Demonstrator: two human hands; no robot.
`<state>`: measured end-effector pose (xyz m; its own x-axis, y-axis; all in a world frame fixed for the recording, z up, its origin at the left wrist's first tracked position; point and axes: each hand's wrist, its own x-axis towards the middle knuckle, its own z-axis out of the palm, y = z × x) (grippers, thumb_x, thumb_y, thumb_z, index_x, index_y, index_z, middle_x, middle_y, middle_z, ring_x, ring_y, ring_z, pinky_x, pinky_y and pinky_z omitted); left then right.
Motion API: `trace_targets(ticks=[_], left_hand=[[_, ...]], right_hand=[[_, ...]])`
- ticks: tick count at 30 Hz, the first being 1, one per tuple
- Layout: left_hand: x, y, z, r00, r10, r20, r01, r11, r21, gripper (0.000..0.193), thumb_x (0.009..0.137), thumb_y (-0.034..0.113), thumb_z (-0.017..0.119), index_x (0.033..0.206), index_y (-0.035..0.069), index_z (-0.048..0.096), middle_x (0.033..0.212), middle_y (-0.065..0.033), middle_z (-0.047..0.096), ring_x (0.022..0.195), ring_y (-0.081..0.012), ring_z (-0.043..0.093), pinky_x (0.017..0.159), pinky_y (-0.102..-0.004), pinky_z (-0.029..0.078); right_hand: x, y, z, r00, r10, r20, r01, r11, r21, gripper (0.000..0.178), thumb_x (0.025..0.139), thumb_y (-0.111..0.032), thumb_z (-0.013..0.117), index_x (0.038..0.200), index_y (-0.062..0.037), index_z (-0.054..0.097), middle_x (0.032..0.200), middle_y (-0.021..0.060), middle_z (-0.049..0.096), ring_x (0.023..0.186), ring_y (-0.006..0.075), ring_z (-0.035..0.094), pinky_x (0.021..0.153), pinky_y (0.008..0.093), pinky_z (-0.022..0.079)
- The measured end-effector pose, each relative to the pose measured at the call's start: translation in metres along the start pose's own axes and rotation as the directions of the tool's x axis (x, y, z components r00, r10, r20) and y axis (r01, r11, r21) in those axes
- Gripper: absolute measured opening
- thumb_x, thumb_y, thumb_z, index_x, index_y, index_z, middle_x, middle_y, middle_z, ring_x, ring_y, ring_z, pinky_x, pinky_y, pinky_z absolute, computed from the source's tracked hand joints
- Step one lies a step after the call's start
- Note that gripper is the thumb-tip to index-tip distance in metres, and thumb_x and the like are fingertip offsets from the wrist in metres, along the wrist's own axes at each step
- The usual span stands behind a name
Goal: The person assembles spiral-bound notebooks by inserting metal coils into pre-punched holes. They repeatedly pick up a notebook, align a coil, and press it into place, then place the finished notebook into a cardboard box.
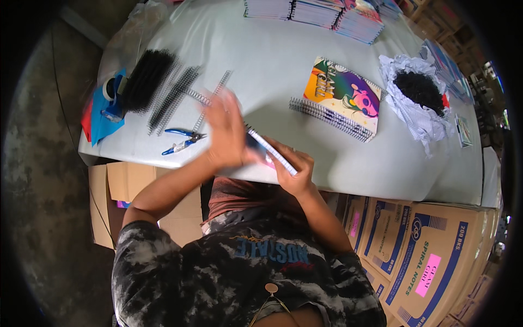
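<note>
My right hand (297,169) is closed around a small notebook (275,152), held on edge above the table's near side, its white page edges facing up. A dark coil shows at the notebook's upper end. My left hand (226,131) is beside it, smeared by motion, with fingers stretched upward and the thumb side near the notebook. I cannot make out whether it touches the notebook. Loose wire coils (199,97) lie just beyond the left fingers. Blue-handled pliers (184,143) rest on the table left of that hand.
A stack of spiral notebooks (346,98) with a colourful cover sits right of centre. Crumpled white wrapping (392,111) holds a black tangle (419,92). Black coils (147,82) and a tape roll (110,89) lie left. More notebook stacks (313,13) stand behind; cartons (419,267) stand below right.
</note>
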<state>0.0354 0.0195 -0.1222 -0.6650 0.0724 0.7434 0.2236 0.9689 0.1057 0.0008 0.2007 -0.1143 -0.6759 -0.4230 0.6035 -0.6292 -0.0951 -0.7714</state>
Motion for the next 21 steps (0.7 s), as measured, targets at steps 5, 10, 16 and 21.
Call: trace_targets(ticks=[5, 10, 16, 21], left_hand=[[0.009, -0.003, -0.012, 0.949, 0.313, -0.033, -0.313, 0.950, 0.004, 0.111, 0.065, 0.083, 0.035, 0.134, -0.003, 0.024, 0.130, -0.0412, 0.017, 0.123, -0.0559, 0.019, 0.095, -0.0687, 0.006], [-0.012, 0.010, 0.013, 0.957, 0.264, 0.118, -0.217, 0.925, -0.311, 0.119, 0.061, 0.082, 0.045, 0.135, -0.008, 0.020, 0.140, -0.0351, 0.003, 0.129, -0.0521, 0.003, 0.099, -0.0631, -0.003], [0.025, 0.011, -0.021, 0.944, 0.318, -0.086, -0.318, 0.948, 0.007, 0.102, 0.061, 0.083, 0.040, 0.127, 0.005, 0.043, 0.129, -0.0346, 0.029, 0.117, -0.0513, 0.030, 0.092, -0.0630, 0.019], [-0.007, 0.024, -0.005, 0.826, 0.564, 0.013, -0.550, 0.810, -0.204, 0.113, 0.063, 0.081, 0.041, 0.126, -0.012, 0.032, 0.130, -0.0350, 0.027, 0.120, -0.0473, 0.031, 0.089, -0.0672, 0.023]], right_hand=[[0.000, 0.002, -0.002, 0.995, -0.092, 0.043, 0.096, 0.992, -0.080, 0.043, 0.069, 0.009, 0.058, 0.110, -0.0038, 0.060, 0.105, 0.0116, 0.063, 0.090, 0.0256, 0.064, 0.075, 0.0323, 0.052], [0.004, 0.009, 0.001, 0.998, -0.063, -0.025, 0.063, 0.998, -0.022, 0.040, 0.071, 0.009, 0.058, 0.110, -0.0012, 0.059, 0.105, 0.0117, 0.063, 0.089, 0.0261, 0.064, 0.075, 0.0329, 0.051], [0.006, -0.001, 0.007, 0.995, -0.079, 0.059, 0.078, 0.997, 0.023, 0.038, 0.073, 0.005, 0.060, 0.110, -0.0017, 0.059, 0.103, 0.0139, 0.063, 0.088, 0.0273, 0.064, 0.074, 0.0327, 0.051], [0.007, 0.011, 0.004, 0.998, -0.062, -0.007, 0.062, 0.998, 0.011, 0.045, 0.070, 0.004, 0.060, 0.114, -0.0023, 0.057, 0.105, 0.0148, 0.062, 0.090, 0.0286, 0.063, 0.076, 0.0344, 0.051]])
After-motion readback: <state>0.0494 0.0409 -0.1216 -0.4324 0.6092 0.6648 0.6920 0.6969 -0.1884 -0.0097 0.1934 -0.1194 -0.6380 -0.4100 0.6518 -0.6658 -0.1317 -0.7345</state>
